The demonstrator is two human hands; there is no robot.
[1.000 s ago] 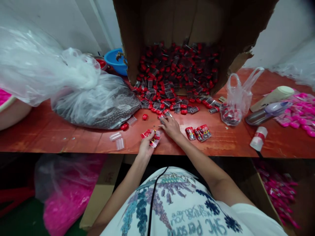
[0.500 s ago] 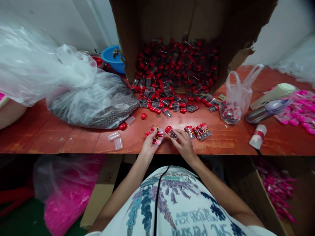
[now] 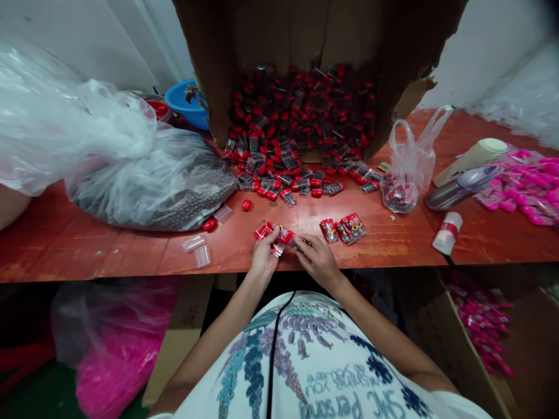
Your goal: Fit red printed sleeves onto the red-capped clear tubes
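Near the table's front edge, my left hand is closed on several red printed wrappers, fanned out past the thumb. My right hand grips a small clear container of dark beads. Its red-capped end meets the wrappers; whether it is inside one I cannot tell. To the right of that hand lie a few wrapped containers with red printing. Left of my hands are empty clear containers and loose red caps.
A torn cardboard box lies open at the back, red-capped containers spilling from it. A plastic bag of dark beads bulges at left. On the right are a small clear bag, a bottle, a white roll and pink items.
My right hand has brought the container leftward against the wrappers in my left hand; its red cap is now mostly covered. The whole view has shifted slightly.
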